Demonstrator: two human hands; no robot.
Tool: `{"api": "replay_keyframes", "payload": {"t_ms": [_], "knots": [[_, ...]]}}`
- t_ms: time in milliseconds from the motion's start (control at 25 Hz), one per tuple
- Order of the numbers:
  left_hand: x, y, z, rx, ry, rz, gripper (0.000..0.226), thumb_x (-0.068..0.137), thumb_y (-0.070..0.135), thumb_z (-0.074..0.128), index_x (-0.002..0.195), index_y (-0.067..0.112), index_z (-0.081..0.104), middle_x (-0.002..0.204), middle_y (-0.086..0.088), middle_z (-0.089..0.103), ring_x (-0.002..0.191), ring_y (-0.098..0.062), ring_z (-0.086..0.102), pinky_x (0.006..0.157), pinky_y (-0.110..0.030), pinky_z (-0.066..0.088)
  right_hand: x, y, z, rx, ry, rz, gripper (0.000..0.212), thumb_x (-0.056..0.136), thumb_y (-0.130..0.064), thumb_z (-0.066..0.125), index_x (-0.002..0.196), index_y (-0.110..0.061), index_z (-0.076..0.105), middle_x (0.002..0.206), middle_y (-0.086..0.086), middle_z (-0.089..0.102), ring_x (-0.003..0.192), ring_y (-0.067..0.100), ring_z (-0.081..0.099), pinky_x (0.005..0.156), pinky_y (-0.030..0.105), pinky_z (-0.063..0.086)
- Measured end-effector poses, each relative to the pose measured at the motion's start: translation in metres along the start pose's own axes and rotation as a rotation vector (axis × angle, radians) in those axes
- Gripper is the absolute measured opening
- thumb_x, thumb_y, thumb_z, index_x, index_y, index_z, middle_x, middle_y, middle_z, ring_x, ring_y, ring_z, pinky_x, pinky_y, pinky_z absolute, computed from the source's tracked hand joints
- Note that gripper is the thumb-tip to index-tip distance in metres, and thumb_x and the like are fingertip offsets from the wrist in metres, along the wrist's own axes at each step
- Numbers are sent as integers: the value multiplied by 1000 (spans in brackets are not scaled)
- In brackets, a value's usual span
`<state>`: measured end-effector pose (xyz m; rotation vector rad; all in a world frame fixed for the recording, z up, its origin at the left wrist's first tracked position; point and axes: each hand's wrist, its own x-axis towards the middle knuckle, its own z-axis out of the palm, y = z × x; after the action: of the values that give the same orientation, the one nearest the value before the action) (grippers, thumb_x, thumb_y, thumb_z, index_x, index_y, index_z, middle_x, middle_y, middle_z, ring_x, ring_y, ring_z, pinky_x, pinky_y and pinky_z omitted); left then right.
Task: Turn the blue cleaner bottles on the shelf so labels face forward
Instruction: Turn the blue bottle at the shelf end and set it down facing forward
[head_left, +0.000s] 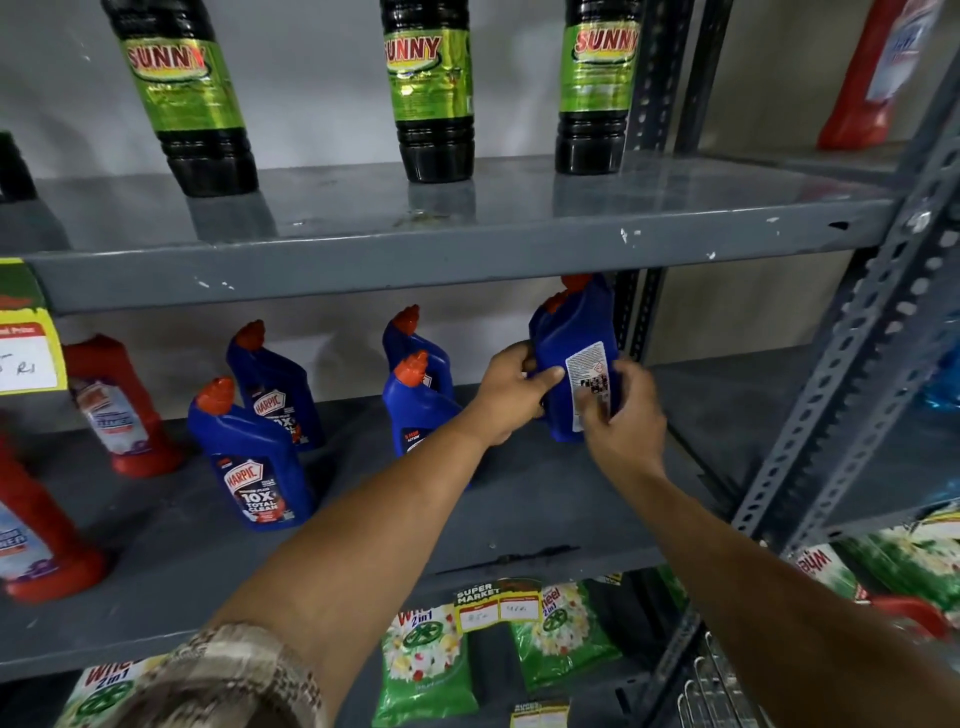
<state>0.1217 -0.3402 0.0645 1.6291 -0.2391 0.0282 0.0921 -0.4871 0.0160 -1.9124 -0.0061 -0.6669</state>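
Note:
Several blue cleaner bottles with orange caps stand on the middle grey shelf. Two at the left show their front labels. Two in the middle stand one behind the other, partly hidden by my left forearm. At the right, both hands grip a blue bottle whose white back label faces me. My left hand holds its left side, my right hand its right side and lower label. Another orange cap shows just behind it.
Black bottles with green labels stand on the shelf above. Red bottles fill the left end of the middle shelf. A perforated grey upright rises at the right. Green detergent packets lie on the shelf below.

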Motion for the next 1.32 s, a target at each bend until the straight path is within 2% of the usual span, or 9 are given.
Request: {"api": "replay_keyframes", "payload": {"t_ms": [160,240,360,480,560,640,760,1040,1320], "knots": [[0,11,11,24,40,10,28,85,14,67,107,20,51,91,8,62,88,-15,65,67,-38,61,-24,6,18,-416,-56,-80,104,70,-46,78,150,-20,17,159,10,19,145,27,18,115,43,25],[-2,15,11,27,-11,16,27,82,17,70,103,21,55,93,3,65,86,-16,67,70,-36,60,-20,1,22,-308,-16,-17,98,71,-39,80,147,-19,22,152,13,30,140,30,27,109,42,34],[-2,18,6,-52,-106,-57,10,87,15,62,95,15,66,93,-7,70,75,-19,70,66,-27,57,-7,-1,14,-57,-16,64,57,76,-21,72,126,-21,46,117,7,58,106,20,57,83,37,52],[3,20,-4,75,-44,-61,22,90,14,58,111,7,61,109,-14,67,94,-23,65,80,-32,54,-3,9,2,-63,-88,-19,35,75,-22,75,104,-27,55,105,0,57,92,7,50,75,21,44],[6,20,-15,60,-37,-115,52,89,17,61,136,9,41,131,-11,57,114,-23,57,91,-35,48,-3,14,0,37,-169,-9,39,72,-26,80,103,-29,56,102,-8,61,92,10,59,72,16,46],[6,16,-22,-31,-103,-145,60,88,17,63,141,12,35,131,-6,58,119,-23,56,96,-38,48,-2,20,-3,135,-234,82,53,70,-29,83,116,-24,56,108,-3,66,97,14,64,79,28,54],[7,8,-20,19,-99,-55,39,85,11,66,123,10,54,109,-6,68,104,-24,64,78,-33,58,0,33,-4,136,-317,110,65,71,-30,83,126,-22,51,118,2,65,107,19,63,89,41,54],[5,-10,-1,182,42,39,24,74,17,76,89,28,60,90,5,66,93,-21,66,85,-48,57,19,44,-9,73,-425,125,69,80,-5,73,141,-12,40,132,15,59,122,33,56,103,55,43],[0,-43,-4,156,90,-29,28,75,16,76,96,26,60,97,2,69,95,-16,67,86,-45,58,19,57,-5,-151,-517,59,76,83,-19,72,146,-15,31,133,9,59,118,27,57,93,31,43]]}}
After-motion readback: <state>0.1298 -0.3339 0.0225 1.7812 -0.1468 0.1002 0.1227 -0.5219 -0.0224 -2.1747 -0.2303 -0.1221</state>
